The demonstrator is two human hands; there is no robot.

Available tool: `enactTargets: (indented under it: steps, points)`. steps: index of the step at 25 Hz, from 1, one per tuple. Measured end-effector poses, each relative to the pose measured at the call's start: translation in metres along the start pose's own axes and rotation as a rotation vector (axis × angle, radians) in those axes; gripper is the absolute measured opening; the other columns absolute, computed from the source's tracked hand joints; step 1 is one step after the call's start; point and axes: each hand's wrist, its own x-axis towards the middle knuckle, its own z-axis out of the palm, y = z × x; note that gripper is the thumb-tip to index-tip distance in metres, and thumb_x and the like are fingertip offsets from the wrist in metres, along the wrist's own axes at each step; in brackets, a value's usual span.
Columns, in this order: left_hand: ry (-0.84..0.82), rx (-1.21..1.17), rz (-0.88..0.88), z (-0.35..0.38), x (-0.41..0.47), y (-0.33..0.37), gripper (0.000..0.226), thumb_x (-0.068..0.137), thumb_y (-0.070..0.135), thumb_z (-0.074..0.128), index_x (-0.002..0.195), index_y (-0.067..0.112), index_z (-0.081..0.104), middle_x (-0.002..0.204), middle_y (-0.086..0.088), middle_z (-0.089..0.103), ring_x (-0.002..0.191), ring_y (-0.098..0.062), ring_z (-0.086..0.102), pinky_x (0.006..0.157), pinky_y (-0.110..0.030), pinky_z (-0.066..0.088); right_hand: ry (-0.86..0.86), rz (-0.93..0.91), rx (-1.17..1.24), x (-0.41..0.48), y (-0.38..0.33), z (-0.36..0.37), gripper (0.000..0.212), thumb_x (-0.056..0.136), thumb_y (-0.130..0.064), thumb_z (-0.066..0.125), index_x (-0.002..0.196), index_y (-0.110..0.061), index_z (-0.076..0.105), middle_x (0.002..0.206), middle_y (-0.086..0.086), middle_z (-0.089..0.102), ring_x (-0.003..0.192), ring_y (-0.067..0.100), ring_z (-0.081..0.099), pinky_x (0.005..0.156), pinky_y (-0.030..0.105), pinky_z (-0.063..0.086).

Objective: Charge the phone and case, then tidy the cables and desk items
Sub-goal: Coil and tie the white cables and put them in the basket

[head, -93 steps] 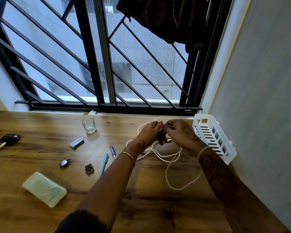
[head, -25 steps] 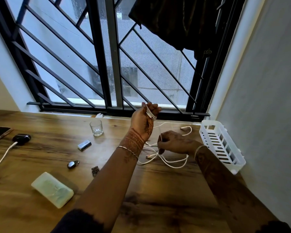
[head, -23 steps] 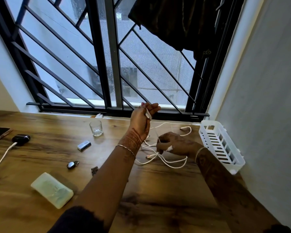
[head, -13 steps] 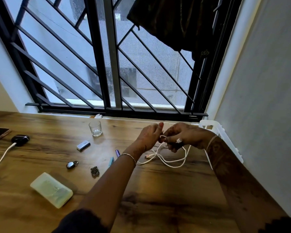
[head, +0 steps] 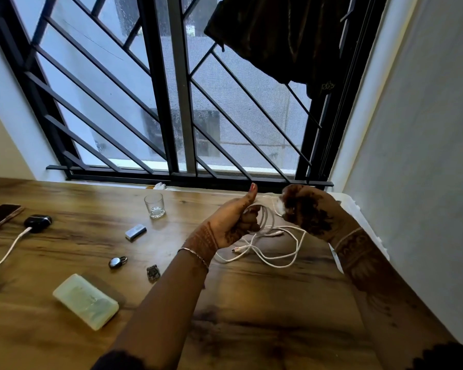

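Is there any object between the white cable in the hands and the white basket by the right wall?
Nothing visible does. The left hand and right hand hold the white cable beside the white basket; only the right forearm partly hides it. Loose loops lie on the desk.

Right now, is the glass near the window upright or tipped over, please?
Upright: the glass stands on its base on the desk, rim up.

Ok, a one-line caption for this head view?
Left hand and right hand hold a half-coiled white cable over the wooden desk.
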Motion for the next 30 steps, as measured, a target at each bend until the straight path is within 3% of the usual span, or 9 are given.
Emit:
enactTargets:
  steps: [3,5,7,10,15,19,23,27,30]
  points:
    - [0.094,0.0,0.03,-0.005,0.0,-0.002,0.039,0.087,0.047,0.055,0.061,0.02,0.041,0.047,0.009,0.026,0.04,-0.006,0.019,0.047,-0.018,0.034,0.08,-0.037,0.025,-0.002,-0.002,0.0,0.028,0.086,-0.022,0.047,0.091,-0.01,0.071,0.079,0.003,0.066,0.065,0.014,0.058,0.063,0.026,0.052]
    - [0.179,0.028,0.029,-0.006,0.002,-0.004,0.038,0.09,0.042,0.056,0.061,0.021,0.044,0.048,0.009,0.028,0.04,-0.006,0.021,0.051,-0.02,0.03,0.169,-0.049,-0.17,0.003,-0.001,0.008,0.03,0.09,-0.033,0.05,0.098,-0.009,0.067,0.082,0.003,0.064,0.069,0.014,0.059,0.067,0.026,0.05]
    - [0.276,0.073,0.025,-0.005,0.005,-0.006,0.035,0.089,0.04,0.06,0.064,0.018,0.05,0.05,0.007,0.031,0.039,-0.006,0.024,0.046,-0.019,0.033,0.247,-0.067,-0.412,0.007,0.0,0.02,0.038,0.083,-0.044,0.057,0.098,-0.011,0.068,0.085,0.003,0.067,0.071,0.013,0.061,0.065,0.026,0.05]
    - [0.358,0.118,0.027,-0.004,0.007,-0.009,0.031,0.088,0.04,0.063,0.071,0.015,0.054,0.049,0.006,0.036,0.039,-0.007,0.029,0.04,-0.018,0.037,0.3,-0.124,-0.829,0.008,0.002,0.029,0.025,0.075,-0.034,0.076,0.094,-0.017,0.072,0.08,0.0,0.071,0.064,0.009,0.065,0.054,0.02,0.05]
    - [0.335,0.047,0.032,-0.004,0.006,-0.006,0.034,0.087,0.039,0.064,0.065,0.018,0.05,0.049,0.007,0.033,0.038,-0.006,0.027,0.048,-0.021,0.033,0.294,-0.128,-1.2,0.01,0.001,0.029,0.014,0.077,-0.019,0.077,0.09,-0.02,0.072,0.078,-0.005,0.071,0.059,0.01,0.068,0.053,0.019,0.054]
    - [0.181,-0.096,-0.004,-0.001,0.005,-0.004,0.042,0.09,0.041,0.057,0.056,0.02,0.045,0.044,0.009,0.027,0.036,-0.006,0.021,0.042,-0.017,0.03,0.366,-0.246,-1.336,0.015,0.002,0.031,0.005,0.086,-0.015,0.067,0.088,-0.019,0.067,0.083,-0.004,0.069,0.062,0.011,0.068,0.062,0.022,0.056]
    - [0.084,-0.173,-0.037,0.001,0.004,0.0,0.049,0.091,0.045,0.052,0.05,0.019,0.045,0.039,0.009,0.027,0.032,-0.006,0.022,0.039,-0.016,0.028,0.423,-0.36,-1.163,0.021,0.01,0.033,0.005,0.087,-0.007,0.064,0.091,-0.008,0.067,0.082,0.005,0.068,0.062,0.005,0.065,0.054,0.011,0.051]
    - [0.091,-0.324,-0.04,0.0,0.009,0.001,0.05,0.096,0.042,0.044,0.054,0.016,0.047,0.035,0.009,0.028,0.027,-0.003,0.022,0.043,-0.013,0.017,0.504,-0.306,-0.627,0.023,0.024,0.038,0.009,0.087,0.001,0.061,0.088,-0.006,0.065,0.078,0.002,0.067,0.06,0.002,0.067,0.051,0.014,0.051]
    - [0.117,-0.398,-0.057,0.0,0.012,-0.002,0.046,0.098,0.04,0.041,0.059,0.015,0.043,0.033,0.009,0.03,0.024,-0.003,0.022,0.038,-0.009,0.026,0.469,-0.17,-0.249,0.021,0.034,0.038,0.013,0.088,0.003,0.058,0.086,-0.009,0.063,0.08,0.006,0.069,0.067,0.013,0.069,0.057,0.022,0.056]
